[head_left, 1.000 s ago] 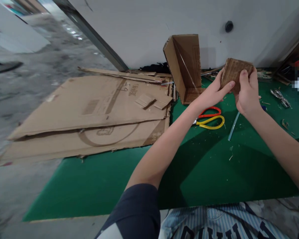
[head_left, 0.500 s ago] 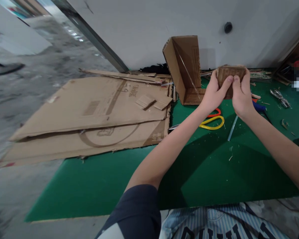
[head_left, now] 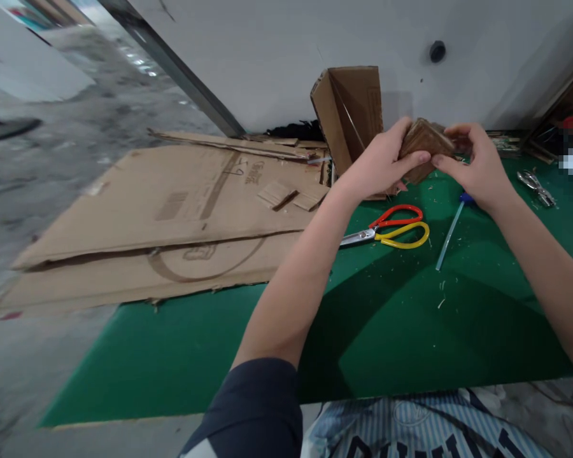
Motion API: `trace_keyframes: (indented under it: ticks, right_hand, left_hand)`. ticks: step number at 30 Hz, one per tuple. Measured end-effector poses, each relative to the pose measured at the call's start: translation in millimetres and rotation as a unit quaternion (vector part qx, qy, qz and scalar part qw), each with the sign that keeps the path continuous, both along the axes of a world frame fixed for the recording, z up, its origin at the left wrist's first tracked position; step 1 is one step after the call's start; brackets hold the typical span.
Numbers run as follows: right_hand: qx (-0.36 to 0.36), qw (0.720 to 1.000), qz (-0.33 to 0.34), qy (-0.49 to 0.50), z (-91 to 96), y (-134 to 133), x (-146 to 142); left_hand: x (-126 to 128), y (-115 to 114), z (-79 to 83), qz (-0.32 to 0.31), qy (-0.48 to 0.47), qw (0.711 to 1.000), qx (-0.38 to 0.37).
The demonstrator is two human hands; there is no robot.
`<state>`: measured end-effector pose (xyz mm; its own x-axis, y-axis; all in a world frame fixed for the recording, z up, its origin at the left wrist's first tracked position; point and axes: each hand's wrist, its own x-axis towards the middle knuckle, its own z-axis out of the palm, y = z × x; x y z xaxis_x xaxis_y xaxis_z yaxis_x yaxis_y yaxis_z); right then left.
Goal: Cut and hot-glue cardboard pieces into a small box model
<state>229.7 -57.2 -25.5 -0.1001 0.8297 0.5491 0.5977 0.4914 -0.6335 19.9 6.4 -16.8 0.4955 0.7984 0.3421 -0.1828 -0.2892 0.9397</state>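
Both hands are raised over the right half of the green table, around a small block of layered cardboard (head_left: pixel 421 152). My left hand (head_left: pixel 384 156) grips its left side, thumb across the near face. At its right end, my right hand (head_left: pixel 477 162) pinches the block between thumb and curled fingers. The block is tilted, one corner pointing up. Below lie scissors (head_left: pixel 401 234) with a red and a yellow handle loop, blades partly behind my left forearm. A translucent glue stick (head_left: pixel 449 236) reaches toward a blue-handled tool (head_left: pixel 466 198), mostly hidden under my right hand.
An open cardboard box form (head_left: pixel 358 102) stands against the wall behind my left hand. Large flattened cardboard sheets (head_left: pixel 172 203) cover the table's left part, with small cut pieces (head_left: pixel 277 194) on top. A metal tool (head_left: pixel 535 186) lies at right among scraps on the green table (head_left: pixel 391 337).
The cardboard block has turned from level to tilted and shifted slightly left. My left hand has moved left, and my right hand has slid round to the block's right end.
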Motion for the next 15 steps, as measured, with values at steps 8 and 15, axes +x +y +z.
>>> trace_keyframes:
  ticks: [8,15]
  right_hand:
    - [-0.016,0.996,0.068,0.046,11.9,-11.8,-16.3]
    - [0.046,0.994,-0.011,0.096,11.3,-14.4,-24.6]
  left_hand:
    - [-20.7,-15.1,20.3,0.072,-0.047,0.993,-0.077]
    - [13.9,-35.9,18.3,0.055,-0.057,0.995,-0.053]
